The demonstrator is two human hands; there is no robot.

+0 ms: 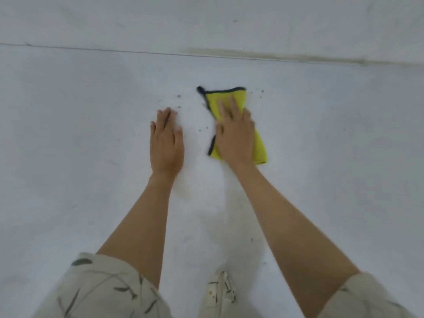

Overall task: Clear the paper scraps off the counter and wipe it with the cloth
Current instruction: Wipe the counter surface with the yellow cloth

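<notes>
Right hand point(235, 136) flat, fingers straight, pressing yellow cloth point(260, 149) on white counter point(91, 111); left hand point(165, 143) flat beside it; tiny scraps point(178, 96) between.

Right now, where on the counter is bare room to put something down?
Bare patches: left of the left hand, right of the cloth, and the counter outside both forearms. Crowded: small scraps lie between the hands and around the cloth, which the right hand presses flat.
</notes>
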